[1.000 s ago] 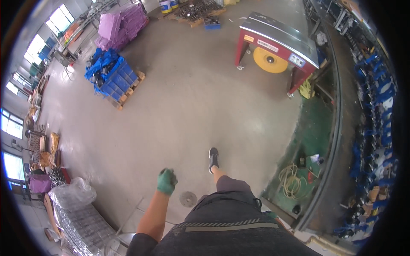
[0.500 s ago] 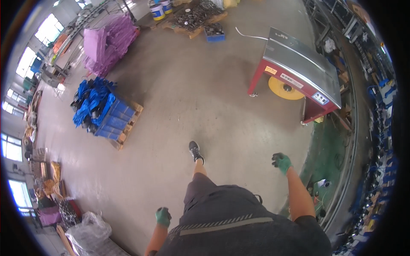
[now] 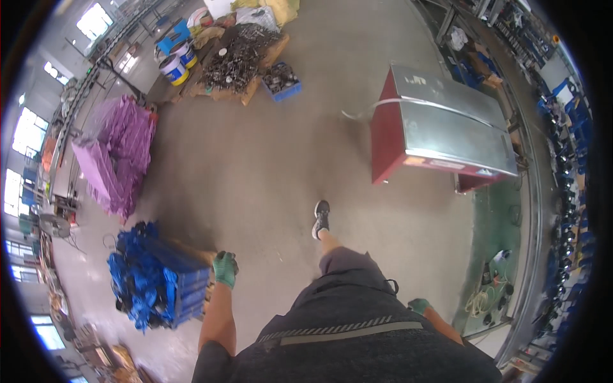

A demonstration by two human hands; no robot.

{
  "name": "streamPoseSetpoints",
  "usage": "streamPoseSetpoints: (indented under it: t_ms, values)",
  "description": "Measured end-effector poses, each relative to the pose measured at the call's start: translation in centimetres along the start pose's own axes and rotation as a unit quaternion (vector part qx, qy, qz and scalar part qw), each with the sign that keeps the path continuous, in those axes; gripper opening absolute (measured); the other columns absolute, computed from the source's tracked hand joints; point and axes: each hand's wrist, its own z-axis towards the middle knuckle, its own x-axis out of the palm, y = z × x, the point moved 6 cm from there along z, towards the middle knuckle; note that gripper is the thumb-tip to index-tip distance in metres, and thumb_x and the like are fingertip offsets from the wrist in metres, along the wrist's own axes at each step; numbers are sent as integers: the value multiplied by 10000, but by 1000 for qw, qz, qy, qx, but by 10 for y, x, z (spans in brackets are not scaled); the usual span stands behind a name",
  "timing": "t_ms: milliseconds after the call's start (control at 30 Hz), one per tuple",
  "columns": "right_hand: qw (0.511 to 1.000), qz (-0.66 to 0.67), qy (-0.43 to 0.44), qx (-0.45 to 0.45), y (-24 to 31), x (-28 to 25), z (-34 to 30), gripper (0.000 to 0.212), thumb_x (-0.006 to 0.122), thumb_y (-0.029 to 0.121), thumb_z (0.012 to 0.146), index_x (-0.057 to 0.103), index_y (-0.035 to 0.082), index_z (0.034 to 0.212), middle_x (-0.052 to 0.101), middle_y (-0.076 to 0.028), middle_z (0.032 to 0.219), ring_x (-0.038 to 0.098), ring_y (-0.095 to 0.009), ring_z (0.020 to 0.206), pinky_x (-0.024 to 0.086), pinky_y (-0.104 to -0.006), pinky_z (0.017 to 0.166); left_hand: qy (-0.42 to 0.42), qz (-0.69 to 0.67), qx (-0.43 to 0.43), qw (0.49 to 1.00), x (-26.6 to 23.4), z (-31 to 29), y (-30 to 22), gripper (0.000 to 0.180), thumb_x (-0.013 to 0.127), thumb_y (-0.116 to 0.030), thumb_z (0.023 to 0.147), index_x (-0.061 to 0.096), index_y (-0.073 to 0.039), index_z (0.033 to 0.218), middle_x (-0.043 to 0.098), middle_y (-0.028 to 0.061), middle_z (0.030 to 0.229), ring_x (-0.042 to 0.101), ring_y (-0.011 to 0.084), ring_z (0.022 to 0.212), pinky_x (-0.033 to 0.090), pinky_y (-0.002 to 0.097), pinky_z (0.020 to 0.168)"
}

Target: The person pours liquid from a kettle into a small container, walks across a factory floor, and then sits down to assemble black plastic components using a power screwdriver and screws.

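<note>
Both my hands wear green gloves with darker fingers. My left hand [image 3: 225,269] swings out ahead of me at the left, its fingers curled in with nothing visible in them. In the picture it lies close beside the blue crates [image 3: 190,295], which are heaped with blue and black items [image 3: 140,274]; I cannot tell that it touches them. Back at my right side is my right hand [image 3: 419,306], partly covered by my body, with its fingers hard to make out. One shoe [image 3: 321,219] is stepping forward on the floor.
A red table-like machine with a metal top [image 3: 447,127] and a loose white strap [image 3: 357,115] stands ahead right. Ahead left are a purple-wrapped stack [image 3: 121,153], buckets [image 3: 174,69], a pile of metal parts [image 3: 239,57] and a blue bin [image 3: 282,89]. Cables [image 3: 479,300] lie at right.
I have walked forward; the machine and the blue crates are now nearer. My left hand has swung forward and up, while my right hand has swung back beside my body.
</note>
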Motion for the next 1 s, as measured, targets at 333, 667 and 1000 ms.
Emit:
streamPoseSetpoints:
  t_ms: [333, 667, 1000]
  values:
    - [983, 88, -43, -157, 489, -5, 40, 214, 523, 173, 975, 629, 46, 1110, 674, -96, 961, 666, -211, 768, 533, -343, 643, -84, 62, -148, 983, 63, 119, -65, 108, 600, -113, 841, 546, -137, 750, 359, -13, 475, 341, 137, 322, 262, 308, 315]
    - [940, 167, -120, -270, 843, -89, 49, 213, 546, 136, 968, 648, 35, 1125, 670, -70, 960, 649, -171, 786, 534, -304, 739, 38, 54, -117, 991, 294, 414, -248, 116, 512, -99, 866, 530, -103, 752, 383, -14, 534, 322, 117, 377, 255, 287, 374]
    - [995, 30, -85, -33, 829, -78, 125, 205, 544, 246, 929, 666, 106, 1016, 681, -86, 1040, 674, -242, 866, 540, -367, 746, 200, 315, 158, 914, 715, 681, -509, 125, 658, -111, 861, 658, -10, 935, 573, 18, 676, 537, 113, 601, 425, 313, 502]
